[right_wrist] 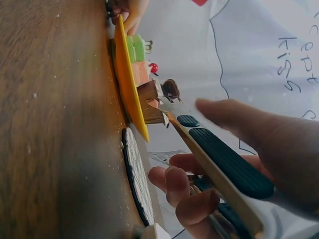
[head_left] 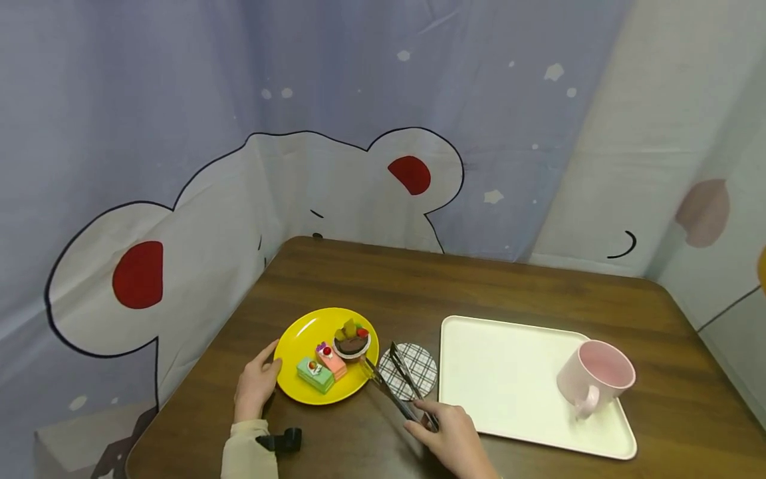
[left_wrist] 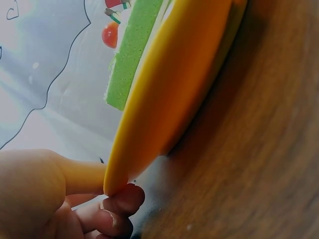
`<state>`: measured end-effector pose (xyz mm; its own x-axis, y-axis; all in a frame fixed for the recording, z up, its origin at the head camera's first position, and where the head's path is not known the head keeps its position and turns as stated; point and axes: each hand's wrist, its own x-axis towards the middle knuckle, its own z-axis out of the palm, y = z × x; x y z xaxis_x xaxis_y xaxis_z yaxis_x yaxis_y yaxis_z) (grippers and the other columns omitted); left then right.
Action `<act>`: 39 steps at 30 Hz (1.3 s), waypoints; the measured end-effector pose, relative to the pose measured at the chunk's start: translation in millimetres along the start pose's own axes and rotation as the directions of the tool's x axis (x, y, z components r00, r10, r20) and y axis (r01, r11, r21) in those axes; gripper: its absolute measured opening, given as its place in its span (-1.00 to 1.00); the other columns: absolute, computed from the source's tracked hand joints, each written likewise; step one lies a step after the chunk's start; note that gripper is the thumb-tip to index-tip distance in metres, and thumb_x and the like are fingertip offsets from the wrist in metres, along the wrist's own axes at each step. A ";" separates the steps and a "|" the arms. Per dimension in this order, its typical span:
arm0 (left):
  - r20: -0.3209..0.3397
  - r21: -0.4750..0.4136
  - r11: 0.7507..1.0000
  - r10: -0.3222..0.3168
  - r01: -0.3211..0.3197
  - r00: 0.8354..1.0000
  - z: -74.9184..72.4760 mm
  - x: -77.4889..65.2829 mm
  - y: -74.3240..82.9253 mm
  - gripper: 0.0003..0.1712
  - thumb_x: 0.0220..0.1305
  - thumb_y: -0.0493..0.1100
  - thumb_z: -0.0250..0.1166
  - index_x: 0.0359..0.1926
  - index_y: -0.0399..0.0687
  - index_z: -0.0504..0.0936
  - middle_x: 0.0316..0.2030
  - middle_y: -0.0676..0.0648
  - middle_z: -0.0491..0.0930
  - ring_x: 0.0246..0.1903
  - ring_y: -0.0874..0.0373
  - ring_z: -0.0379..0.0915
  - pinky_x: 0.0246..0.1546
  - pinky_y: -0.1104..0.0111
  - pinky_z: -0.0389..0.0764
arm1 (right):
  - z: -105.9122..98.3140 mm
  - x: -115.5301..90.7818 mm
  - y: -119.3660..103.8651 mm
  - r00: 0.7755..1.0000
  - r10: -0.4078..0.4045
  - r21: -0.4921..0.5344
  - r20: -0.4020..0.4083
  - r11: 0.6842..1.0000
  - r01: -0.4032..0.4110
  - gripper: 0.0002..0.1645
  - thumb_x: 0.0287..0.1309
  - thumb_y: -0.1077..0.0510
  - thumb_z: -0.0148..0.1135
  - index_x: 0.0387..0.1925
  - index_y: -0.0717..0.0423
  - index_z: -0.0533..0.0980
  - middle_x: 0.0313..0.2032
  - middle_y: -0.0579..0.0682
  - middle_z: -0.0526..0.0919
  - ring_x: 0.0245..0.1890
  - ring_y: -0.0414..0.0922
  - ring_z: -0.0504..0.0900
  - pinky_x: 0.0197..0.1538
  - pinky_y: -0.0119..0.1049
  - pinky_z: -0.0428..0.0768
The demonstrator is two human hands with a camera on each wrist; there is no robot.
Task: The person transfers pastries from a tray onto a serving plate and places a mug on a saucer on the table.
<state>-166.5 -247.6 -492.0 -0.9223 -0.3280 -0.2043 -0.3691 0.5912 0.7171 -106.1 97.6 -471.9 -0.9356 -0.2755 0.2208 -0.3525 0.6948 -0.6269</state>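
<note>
My left hand [head_left: 254,387] pinches the near-left rim of a yellow plate [head_left: 294,338], with the thumb above and fingertips beneath in the left wrist view. On the plate sit a green toy cake slice [head_left: 314,376], a pink toy cake slice [head_left: 332,362] and a round chocolate toy cake [head_left: 352,344] with fruit-like toppings. My right hand [head_left: 450,432] holds a pair of metal tongs [right_wrist: 227,164] with dark grip pads. The tongs' arms are spread apart. One tip is at the chocolate cake's near side; the other is over a checked round coaster [head_left: 423,372]. Nothing is clamped between the tips.
A cream tray [head_left: 497,372] lies right of the coaster. A pink mug [head_left: 583,372] stands on its right end, handle toward me. The brown wooden table [head_left: 371,273] meets a printed curtain [head_left: 335,80] at the back and sides.
</note>
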 end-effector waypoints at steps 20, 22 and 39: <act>0.010 -0.020 1.000 0.023 -0.023 1.000 -0.1 -2.1 0.0 -0.39 0.44 -0.06 -0.06 0.46 -0.04 0.19 0.19 -0.41 0.46 0.18 -0.28 0.43 0.06 -0.11 0.41 | -34.9 -8.5 24.9 0.945 0.251 -0.071 -0.209 0.960 -0.271 -0.75 0.06 0.07 0.36 -0.25 0.11 0.73 -0.43 0.00 0.76 -0.42 -0.10 0.66 -0.24 -0.12 0.60; 0.007 -0.023 0.999 0.024 -0.024 1.000 0.1 -2.0 0.2 -0.39 0.43 -0.06 -0.05 0.46 -0.04 0.20 0.16 -0.40 0.50 0.13 -0.26 0.47 0.02 -0.05 0.44 | -38.2 -9.6 28.7 0.940 0.262 -0.078 -0.219 0.956 -0.284 -0.74 0.07 0.06 0.35 -0.24 0.12 0.73 -0.33 0.09 0.78 -0.31 0.03 0.73 -0.19 -0.03 0.61; 0.002 -0.045 0.999 0.018 -0.018 1.000 0.0 -0.8 0.9 -0.39 0.42 -0.07 -0.02 0.44 -0.03 0.23 0.02 -0.35 0.62 -0.23 0.04 0.52 -0.35 0.38 0.29 | -53.6 -16.5 53.8 0.910 0.349 -0.124 -0.224 0.916 -0.382 -0.61 0.12 0.07 0.32 -0.15 0.32 0.65 -0.61 -0.13 0.59 -0.68 -0.24 0.29 -0.53 -0.34 0.30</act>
<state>-166.1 -246.8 -491.2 -0.9291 -0.3155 -0.1930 -0.3471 0.5634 0.7497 -110.7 175.1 -469.2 -0.9787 0.1408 0.1494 0.0322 0.8239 -0.5659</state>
